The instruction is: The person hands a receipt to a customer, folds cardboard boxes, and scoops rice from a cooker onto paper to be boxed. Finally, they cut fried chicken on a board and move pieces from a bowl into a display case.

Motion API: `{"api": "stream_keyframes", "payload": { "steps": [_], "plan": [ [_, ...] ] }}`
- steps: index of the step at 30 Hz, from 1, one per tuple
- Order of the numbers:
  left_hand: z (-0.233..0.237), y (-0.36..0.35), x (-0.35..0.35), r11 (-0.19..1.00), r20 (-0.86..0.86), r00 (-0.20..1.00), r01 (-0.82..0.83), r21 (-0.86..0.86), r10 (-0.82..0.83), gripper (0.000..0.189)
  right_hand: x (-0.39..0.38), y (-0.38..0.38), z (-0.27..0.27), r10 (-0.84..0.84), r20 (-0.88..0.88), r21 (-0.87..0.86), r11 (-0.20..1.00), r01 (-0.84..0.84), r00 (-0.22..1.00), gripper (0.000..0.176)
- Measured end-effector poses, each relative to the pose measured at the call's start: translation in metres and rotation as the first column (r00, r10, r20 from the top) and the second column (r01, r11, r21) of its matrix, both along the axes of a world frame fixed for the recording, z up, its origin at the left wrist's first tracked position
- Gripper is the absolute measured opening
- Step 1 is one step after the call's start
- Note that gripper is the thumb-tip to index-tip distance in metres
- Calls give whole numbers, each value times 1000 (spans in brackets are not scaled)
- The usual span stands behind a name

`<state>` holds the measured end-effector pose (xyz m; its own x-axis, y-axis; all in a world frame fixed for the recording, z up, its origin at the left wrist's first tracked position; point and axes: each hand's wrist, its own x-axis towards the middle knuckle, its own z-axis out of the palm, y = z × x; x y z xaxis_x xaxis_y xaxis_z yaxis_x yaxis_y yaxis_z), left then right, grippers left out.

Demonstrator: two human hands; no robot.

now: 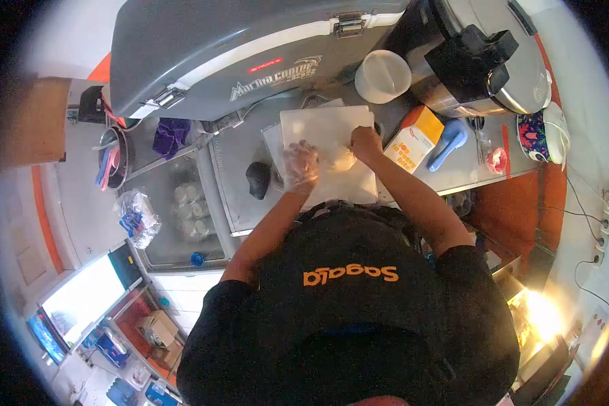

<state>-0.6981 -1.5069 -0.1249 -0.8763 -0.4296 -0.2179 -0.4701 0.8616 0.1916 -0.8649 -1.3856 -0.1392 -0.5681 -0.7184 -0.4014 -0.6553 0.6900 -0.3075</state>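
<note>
A white cutting board lies on the counter straight in front of me. My left hand, in a clear plastic glove, rests over its left half with fingers bent and slightly apart. A pale rounded piece of food sits on the board between my hands. Beside its right edge, my right hand is closed in a fist; what it grips I cannot tell. Left of the board is a small black object.
A large grey cooler box stands behind the board. Toward the right are a white tub, a steel cooker, an orange-white carton and a blue-handled utensil. A sink with several pale round containers lies left.
</note>
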Motion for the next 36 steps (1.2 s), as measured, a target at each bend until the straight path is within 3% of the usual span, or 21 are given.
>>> {"api": "stream_keyframes", "payload": {
  "steps": [3, 4, 5, 7, 9, 11, 12, 14, 17, 18, 20, 21, 23, 27, 28, 29, 30, 32, 33, 35, 36],
  "plan": [
    [-28, 13, 19, 992, -83, 988, 127, -25, -129, 27, 16, 0, -5, -141, -29, 29, 989, 142, 990, 37],
    [-58, 18, 29, 957, -154, 962, 188, -220, -224, 30, 21, -2, 0, -140, -29, 31, 990, 141, 990, 37],
    [-74, 22, 37, 884, -203, 923, 224, -411, -328, 34, 27, -5, 8, -23, -45, 63, 998, 26, 999, 37],
    [-68, 28, 44, 892, -74, 944, 277, -356, -322, 35, 51, -13, 16, 96, -54, 98, 991, -90, 994, 37],
    [-52, 32, 47, 897, 55, 944, 326, -299, -325, 36, 85, -22, 22, -439, -231, -104, 898, 427, 868, 59],
    [-27, 32, 41, 966, 35, 966, 257, -22, -256, 37, 97, -19, 34, -466, -159, -93, 885, 457, 870, 65],
    [-28, 31, 40, 967, 35, 967, 254, -27, -253, 37, 99, -20, 38, -487, -85, -74, 873, 482, 869, 72],
    [-33, 28, 40, 945, -109, 994, 19, 326, 18, 34, 101, -8, 23, -486, 25, -202, 853, 481, 874, 72],
    [-112, 36, 40, 932, -163, 986, 32, 362, 29, 34, 97, 5, 17, -472, 229, -398, 753, 524, 852, 74],
    [-97, 36, 38, 931, -169, 985, 38, 362, 25, 34, 95, 7, 17, -455, 331, -459, 688, 562, 827, 75],
    [-38, 36, 35, 783, -256, 904, -124, 610, 342, 25, 93, 9, 40, -454, 390, -471, 650, 597, 801, 75],
    [-31, 37, 32, 784, -260, 904, -120, 610, 340, 25, 91, 9, 49, -442, 449, -482, 612, 627, 777, 74],
    [-16, 39, 27, 507, -383, 723, 53, 860, 574, 22, 84, 9, 43, -373, 585, -464, 574, 674, 720, 71],
    [31, 32, 19, 303, -386, 731, 251, 919, 563, 20, 71, 9, 79, -235, 746, -417, 565, 712, 623, 65],
    [33, 26, 17, 440, -420, 801, 222, 870, 426, 22, 69, 11, 76, -240, 742, -422, 557, 715, 625, 65],
    [34, 21, 16, 567, -426, 860, 210, 796, 280, 25, 69, 13, 68, -166, 869, -342, 479, 808, 466, 62],
    [32, 20, 15, 563, -432, 862, 225, 795, 265, 25, 67, 17, 65, -72, 953, -241, 405, 882, 294, 59],
    [23, 25, 11, 823, -485, 875, 267, 502, 12, 25, 64, 34, 60, 60, 982, -189, 337, 922, 180, 57],
    [19, 31, 6, 814, -496, 869, 293, 502, -7, 25, 62, 43, 62, 206, 976, -127, 298, 946, 66, 55],
    [12, 46, -1, 421, -337, 937, 269, 866, 93, 30, 60, 72, 71, 217, 976, -94, 315, 944, 25, 50],
    [-5, 60, 6, 545, -454, 891, 381, 747, -1, 31, 60, 91, 74, 178, 984, -82, 303, 950, 28, 49]
  ]
}}
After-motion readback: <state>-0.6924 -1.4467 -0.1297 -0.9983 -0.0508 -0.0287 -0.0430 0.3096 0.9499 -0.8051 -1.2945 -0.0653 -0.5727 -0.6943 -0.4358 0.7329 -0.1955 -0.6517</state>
